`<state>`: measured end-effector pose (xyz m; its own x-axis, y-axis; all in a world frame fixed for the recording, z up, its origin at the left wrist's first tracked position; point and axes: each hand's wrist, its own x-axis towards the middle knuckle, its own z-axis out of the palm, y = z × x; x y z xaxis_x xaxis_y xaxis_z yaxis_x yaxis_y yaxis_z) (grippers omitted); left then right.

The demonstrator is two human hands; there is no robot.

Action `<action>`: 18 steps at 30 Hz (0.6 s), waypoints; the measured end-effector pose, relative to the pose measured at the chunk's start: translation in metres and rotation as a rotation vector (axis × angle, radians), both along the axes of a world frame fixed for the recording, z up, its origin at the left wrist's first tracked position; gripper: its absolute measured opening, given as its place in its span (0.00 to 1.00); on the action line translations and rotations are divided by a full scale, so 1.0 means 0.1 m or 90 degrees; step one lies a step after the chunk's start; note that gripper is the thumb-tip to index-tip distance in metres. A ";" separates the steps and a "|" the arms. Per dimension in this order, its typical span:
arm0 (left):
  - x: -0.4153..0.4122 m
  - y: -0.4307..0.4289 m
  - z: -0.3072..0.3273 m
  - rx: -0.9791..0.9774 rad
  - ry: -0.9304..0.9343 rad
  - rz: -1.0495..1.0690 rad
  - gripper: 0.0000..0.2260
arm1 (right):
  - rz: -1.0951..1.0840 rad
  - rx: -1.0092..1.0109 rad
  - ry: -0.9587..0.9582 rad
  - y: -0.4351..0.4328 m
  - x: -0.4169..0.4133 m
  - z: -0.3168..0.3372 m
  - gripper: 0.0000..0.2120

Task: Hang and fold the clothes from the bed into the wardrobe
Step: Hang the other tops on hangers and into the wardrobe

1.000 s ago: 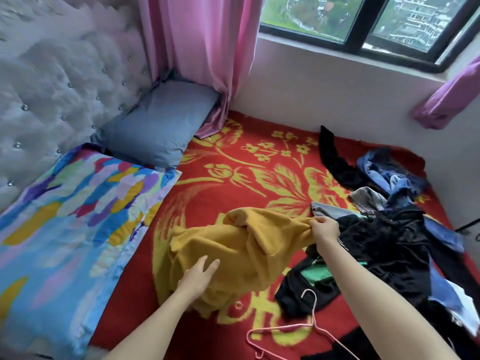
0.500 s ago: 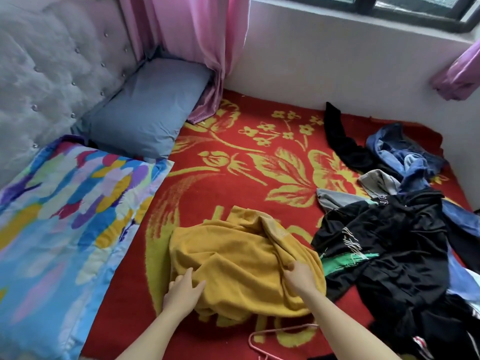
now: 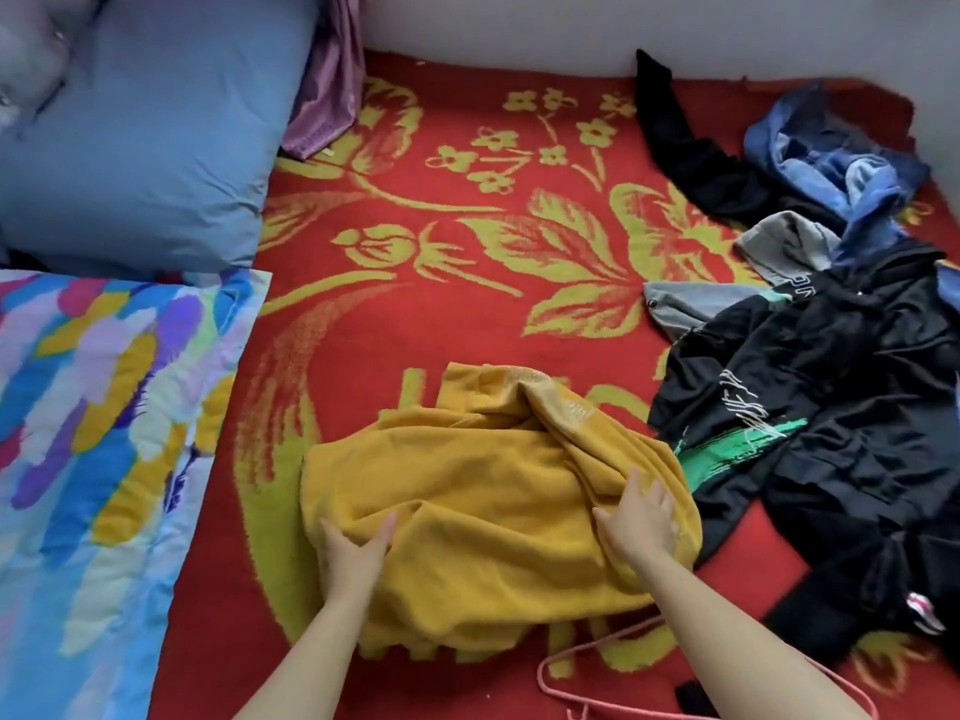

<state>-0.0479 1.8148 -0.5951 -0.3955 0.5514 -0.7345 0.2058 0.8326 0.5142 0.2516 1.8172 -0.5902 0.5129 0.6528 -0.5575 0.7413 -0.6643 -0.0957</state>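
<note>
Yellow garment now lies lowered, left hand and right hand pressing.

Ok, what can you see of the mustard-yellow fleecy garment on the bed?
The mustard-yellow fleecy garment lies crumpled in a loose, rounded heap on the red blanket with yellow flowers, its thick soft folds rising to a ridge at the far right. The left hand rests on its near left part; the right hand lies flat, fingers spread, on its right side. Its right edge meets the black jacket with green streaks. A pink wire hanger lies at its near edge.
</note>
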 end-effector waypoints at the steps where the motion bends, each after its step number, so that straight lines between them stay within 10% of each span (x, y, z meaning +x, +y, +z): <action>1: -0.01 0.06 -0.04 -0.005 -0.009 0.112 0.45 | -0.001 -0.004 -0.005 0.00 0.06 -0.06 0.39; 6: -0.03 0.28 -0.20 -0.039 -0.003 0.296 0.40 | -0.108 0.033 0.126 -0.02 0.25 -0.36 0.43; 11: 0.12 0.45 -0.04 0.003 0.010 0.258 0.19 | -0.085 0.076 0.096 0.07 0.14 -0.32 0.18; 18: 0.15 1.18 1.15 0.308 0.044 0.090 0.06 | -0.089 0.354 0.121 1.15 0.17 1.06 0.14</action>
